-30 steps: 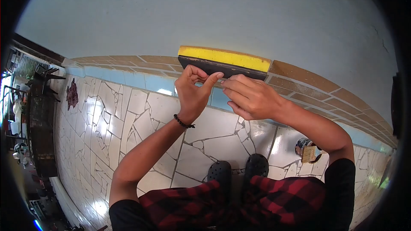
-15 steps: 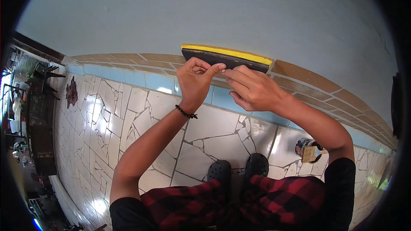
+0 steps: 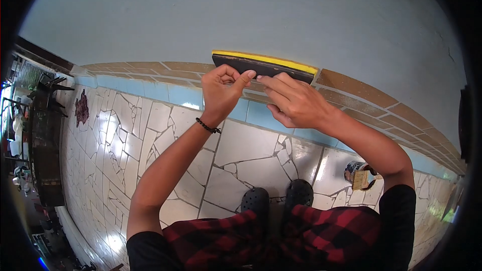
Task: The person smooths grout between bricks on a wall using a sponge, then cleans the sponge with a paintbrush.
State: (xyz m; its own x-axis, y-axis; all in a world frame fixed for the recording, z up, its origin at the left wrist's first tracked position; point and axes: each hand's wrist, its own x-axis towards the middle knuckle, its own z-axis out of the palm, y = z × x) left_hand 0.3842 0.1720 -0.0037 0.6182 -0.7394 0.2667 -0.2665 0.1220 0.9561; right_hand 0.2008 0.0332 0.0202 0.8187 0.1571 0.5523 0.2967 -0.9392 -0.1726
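A long board (image 3: 266,65), black on its face with a yellow strip along its upper edge, lies against the grey wall at the top of the brick-patterned border. My left hand (image 3: 224,90), with a dark beaded bracelet (image 3: 208,126) at the wrist, has its fingers curled at the board's lower edge, thumb and fingertips together. Close beside it, my right hand (image 3: 297,101) touches the lower edge with its index finger, the thumb held apart below. Whatever the left fingers pinch is too small to make out.
A paint can (image 3: 352,171) with a brush (image 3: 360,180) across it stands on the cracked-tile floor (image 3: 246,145) at lower right. Dark furniture (image 3: 46,145) lines the far left. A dark red cloth (image 3: 82,108) lies on the floor. My clogs (image 3: 255,200) are below.
My left hand has shifted slightly left and up along the board's lower edge, a little away from the right hand. The right hand has barely moved.
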